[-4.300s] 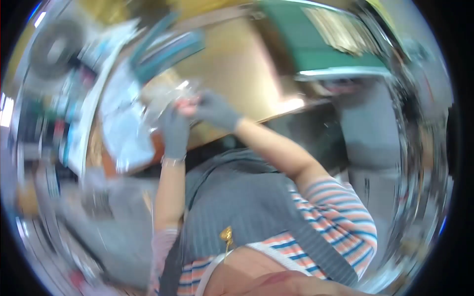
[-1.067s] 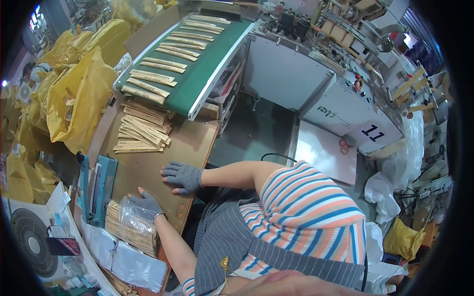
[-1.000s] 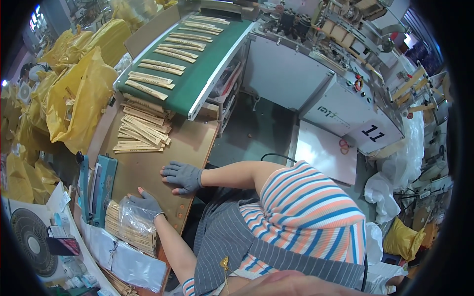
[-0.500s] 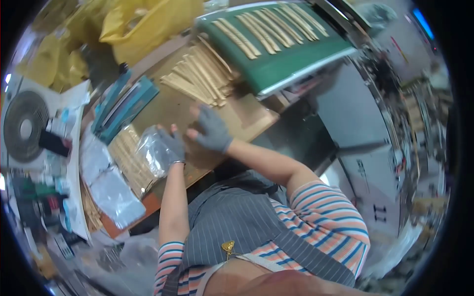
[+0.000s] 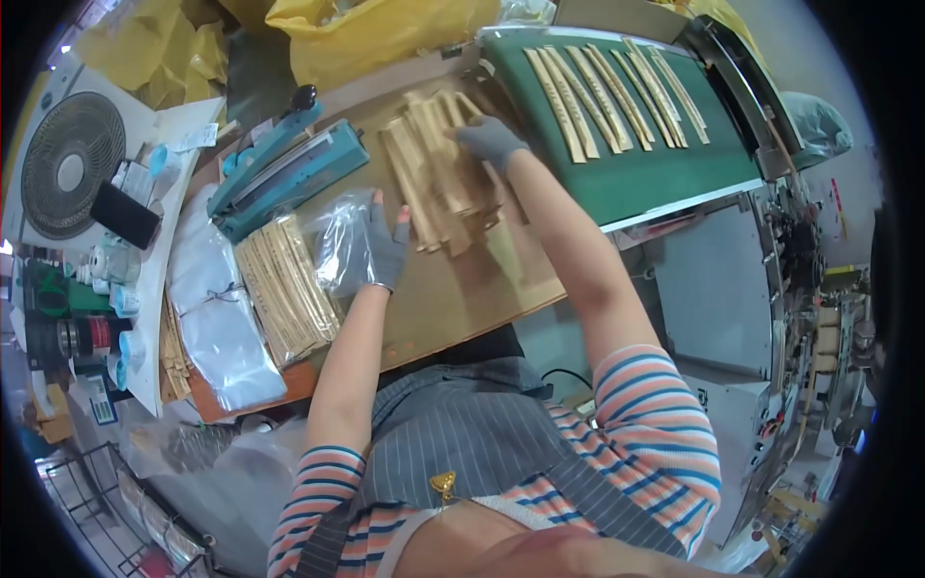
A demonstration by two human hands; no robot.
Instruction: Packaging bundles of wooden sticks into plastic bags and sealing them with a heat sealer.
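Note:
My left hand [image 5: 387,249], in a grey fingerless glove, rests at the right edge of a clear plastic bag [image 5: 344,241], thumb and fingers apart. Left of it lies a row of narrow paper-wrapped sticks [image 5: 279,289], partly under clear film. My right hand [image 5: 493,141], gloved alike, reaches to the right side of a loose pile of paper-wrapped sticks [image 5: 412,183]. Its fingertips touch that pile, whose right part is smeared by motion. Whether they grip any sticks is hidden.
A teal bag sealer [image 5: 299,183] stands behind the plastic bag. Clear bags [image 5: 217,318] lie at the table's left. Paper-wrapped sticks [image 5: 564,101] sit on a green conveyor belt [image 5: 636,188] at the back right. A fan [image 5: 72,164] and a phone [image 5: 125,217] are far left.
My right hand has moved from beside my left hand, away and to the right, onto the stick pile. My left hand stays by the clear bag. The view has shifted.

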